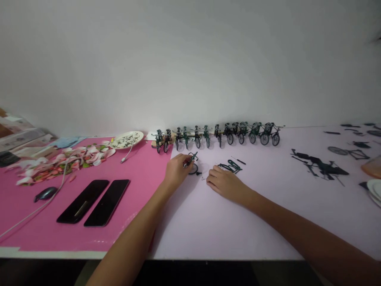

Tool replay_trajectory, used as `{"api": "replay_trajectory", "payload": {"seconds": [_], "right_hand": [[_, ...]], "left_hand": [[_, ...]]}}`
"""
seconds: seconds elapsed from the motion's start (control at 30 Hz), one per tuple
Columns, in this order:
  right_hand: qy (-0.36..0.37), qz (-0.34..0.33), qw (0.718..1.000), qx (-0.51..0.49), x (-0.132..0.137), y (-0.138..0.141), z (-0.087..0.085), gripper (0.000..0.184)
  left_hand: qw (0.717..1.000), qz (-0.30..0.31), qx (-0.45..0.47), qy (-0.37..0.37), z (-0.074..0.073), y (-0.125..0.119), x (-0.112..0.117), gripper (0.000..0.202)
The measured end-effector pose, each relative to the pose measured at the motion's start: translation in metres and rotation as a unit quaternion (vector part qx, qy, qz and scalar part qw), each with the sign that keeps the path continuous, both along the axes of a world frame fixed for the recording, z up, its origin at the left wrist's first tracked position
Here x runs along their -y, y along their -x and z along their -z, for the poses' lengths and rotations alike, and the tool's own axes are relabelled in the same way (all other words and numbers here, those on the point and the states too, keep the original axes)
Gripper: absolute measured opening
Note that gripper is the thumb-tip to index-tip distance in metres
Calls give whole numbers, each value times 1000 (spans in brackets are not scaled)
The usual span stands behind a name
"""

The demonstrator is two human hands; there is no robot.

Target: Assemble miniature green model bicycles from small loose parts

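My left hand (176, 171) is closed on a partly built miniature bicycle (194, 159), whose dark frame piece sticks up from the fingers and whose wheel (193, 169) shows beneath them. My right hand (224, 183) rests on the lilac tabletop with its fingers drawn together; whatever is between the fingertips is too small to name. Tiny metal bits (204, 179) lie by those fingertips, and a little black piece (199, 173) sits between the hands. Just beyond my right hand are a dark green bicycle frame (233, 166) and a small screwdriver (239, 161).
Several finished miniature bicycles (230, 136) stand along the wall. Loose dark parts (326, 167) lie at right. On the pink mat are two phones (107, 201), a mouse (46, 194), artificial petals (59, 163) and a plate of small pieces (139, 137) with a white cable nearby.
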State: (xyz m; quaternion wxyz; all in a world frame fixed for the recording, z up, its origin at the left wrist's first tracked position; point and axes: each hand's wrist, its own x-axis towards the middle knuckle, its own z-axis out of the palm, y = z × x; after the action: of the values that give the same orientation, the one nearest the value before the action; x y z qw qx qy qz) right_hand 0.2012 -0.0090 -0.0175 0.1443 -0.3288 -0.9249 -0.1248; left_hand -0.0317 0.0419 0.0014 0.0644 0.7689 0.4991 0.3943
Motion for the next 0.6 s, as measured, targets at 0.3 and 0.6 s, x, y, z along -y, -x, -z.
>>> {"api": "replay_trajectory", "payload": {"seconds": [0.3,0.6], "right_hand": [[48,46,997,-28,2,2,-4,18],[76,57,994,-57,1,-7,-9,21]], "left_hand": [[985,11,134,112,8,-24,14,14],[946,26,262,191,13,-31,15,18]]}}
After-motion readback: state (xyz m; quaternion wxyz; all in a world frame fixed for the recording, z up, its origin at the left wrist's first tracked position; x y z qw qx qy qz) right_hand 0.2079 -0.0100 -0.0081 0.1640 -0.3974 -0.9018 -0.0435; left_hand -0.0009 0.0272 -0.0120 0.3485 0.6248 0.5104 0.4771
